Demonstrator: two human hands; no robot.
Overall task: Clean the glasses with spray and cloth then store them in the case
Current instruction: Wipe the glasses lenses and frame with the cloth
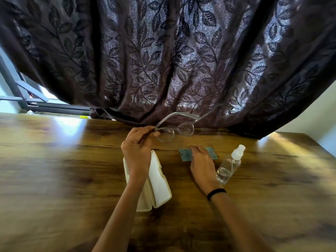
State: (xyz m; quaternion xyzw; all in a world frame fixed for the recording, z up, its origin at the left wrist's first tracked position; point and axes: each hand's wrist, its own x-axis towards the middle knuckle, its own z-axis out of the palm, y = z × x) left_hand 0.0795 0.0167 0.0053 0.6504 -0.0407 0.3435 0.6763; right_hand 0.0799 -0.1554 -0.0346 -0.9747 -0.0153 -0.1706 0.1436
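My left hand (137, 150) holds the clear-framed glasses (175, 130) by the left hinge, lifted above the wooden table (63, 170) with both temple arms unfolded. My right hand (201, 162) rests on a small blue-green cloth (185, 155) lying flat on the table, fingers pinching at it. A clear spray bottle (230, 165) with a white cap lies just right of that hand. A cream glasses case (158, 186) lies open under my left forearm.
A dark leaf-patterned curtain (163, 60) hangs behind the table and drapes onto its far edge. A window frame (23, 99) shows at the far left. A black band sits on my right wrist.
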